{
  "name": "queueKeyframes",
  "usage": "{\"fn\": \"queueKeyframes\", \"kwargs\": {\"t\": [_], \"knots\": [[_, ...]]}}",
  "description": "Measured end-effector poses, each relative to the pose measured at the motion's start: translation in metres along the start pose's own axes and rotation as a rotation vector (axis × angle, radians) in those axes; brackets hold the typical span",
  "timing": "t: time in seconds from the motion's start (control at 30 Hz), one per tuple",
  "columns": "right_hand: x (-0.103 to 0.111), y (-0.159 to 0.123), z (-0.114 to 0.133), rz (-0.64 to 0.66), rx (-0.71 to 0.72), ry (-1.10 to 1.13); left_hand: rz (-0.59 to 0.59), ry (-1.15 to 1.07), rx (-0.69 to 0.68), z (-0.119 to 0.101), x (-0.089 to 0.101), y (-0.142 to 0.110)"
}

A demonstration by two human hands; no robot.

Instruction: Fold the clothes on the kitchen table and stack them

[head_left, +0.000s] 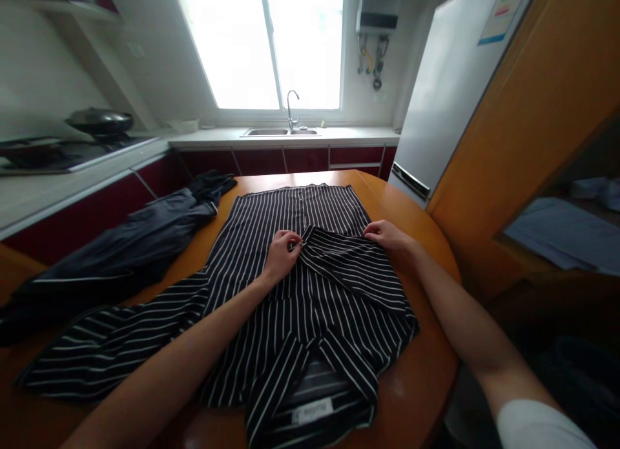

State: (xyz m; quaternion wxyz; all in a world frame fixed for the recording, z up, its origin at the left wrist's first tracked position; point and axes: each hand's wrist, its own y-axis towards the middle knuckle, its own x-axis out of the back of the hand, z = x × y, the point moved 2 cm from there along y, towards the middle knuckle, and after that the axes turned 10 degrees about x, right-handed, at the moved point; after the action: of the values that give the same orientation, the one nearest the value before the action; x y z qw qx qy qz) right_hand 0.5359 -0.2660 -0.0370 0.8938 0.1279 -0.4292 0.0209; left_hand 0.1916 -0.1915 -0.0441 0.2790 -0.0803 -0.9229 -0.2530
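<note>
A black shirt with white stripes point(261, 242) lies spread on the wooden table, its collar towards me and its hem at the far side. One sleeve point(358, 268) is folded across the shirt's front; the other sleeve point(121, 339) stretches out to the left. With finger and thumb, my left hand point(283, 252) pinches the folded sleeve's end near the middle of the shirt. At the right edge, my right hand point(387, 234) has its fingers closed on the striped cloth by the fold. A white label point(312, 411) shows inside the collar.
Dark trousers point(126, 236) lie along the left side of the round-edged table point(426, 242). Beyond it are a counter with a sink point(266, 132), a stove with a wok point(99, 121), and a fridge point(445, 81). Folded cloth point(566, 232) sits on a shelf at right.
</note>
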Motion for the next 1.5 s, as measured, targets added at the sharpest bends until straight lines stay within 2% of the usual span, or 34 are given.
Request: {"fn": "queueKeyframes", "kwargs": {"t": [0.23, 0.33, 0.43, 0.5, 0.53, 0.6, 0.67, 0.77, 0.83, 0.93, 1.03, 1.23, 1.5], "knots": [[0.001, -0.001, 0.008, -0.027, -0.097, -0.166, 0.005, 0.070, -0.042, 0.010, -0.003, 0.000], [0.003, -0.001, 0.011, -0.021, -0.143, -0.252, 0.056, 0.131, -0.029, 0.011, -0.006, -0.001], [0.004, 0.001, 0.025, -0.164, -0.145, -0.350, 0.026, 0.256, -0.073, 0.005, -0.005, -0.003], [-0.002, 0.002, 0.042, -0.288, -0.084, -0.377, 0.016, 0.324, -0.153, -0.002, -0.005, -0.005], [-0.009, 0.002, 0.053, -0.309, -0.030, -0.374, 0.038, 0.349, -0.199, -0.004, -0.005, -0.006], [-0.032, 0.002, 0.075, -0.226, 0.102, -0.351, 0.107, 0.397, -0.256, -0.005, -0.009, -0.008], [-0.061, 0.000, 0.093, -0.010, 0.203, -0.326, 0.165, 0.462, -0.234, 0.000, -0.014, -0.010], [-0.096, -0.006, 0.107, 0.275, 0.220, -0.293, 0.205, 0.544, -0.131, 0.013, -0.020, -0.011], [-0.105, -0.008, 0.109, 0.348, 0.204, -0.272, 0.211, 0.572, -0.097, 0.019, -0.021, -0.010], [-0.096, -0.006, 0.105, 0.333, 0.208, -0.237, 0.206, 0.587, -0.089, 0.022, -0.021, -0.009], [-0.075, 0.000, 0.088, 0.228, 0.160, -0.273, 0.214, 0.592, -0.084, 0.021, -0.020, -0.009], [-0.048, 0.006, 0.031, 0.208, -0.255, -0.383, 0.250, 0.587, -0.065, 0.020, -0.020, -0.008], [-0.013, -0.008, -0.014, 0.073, -0.485, -0.359, 0.236, 0.515, -0.096, 0.017, -0.018, -0.006]]}}
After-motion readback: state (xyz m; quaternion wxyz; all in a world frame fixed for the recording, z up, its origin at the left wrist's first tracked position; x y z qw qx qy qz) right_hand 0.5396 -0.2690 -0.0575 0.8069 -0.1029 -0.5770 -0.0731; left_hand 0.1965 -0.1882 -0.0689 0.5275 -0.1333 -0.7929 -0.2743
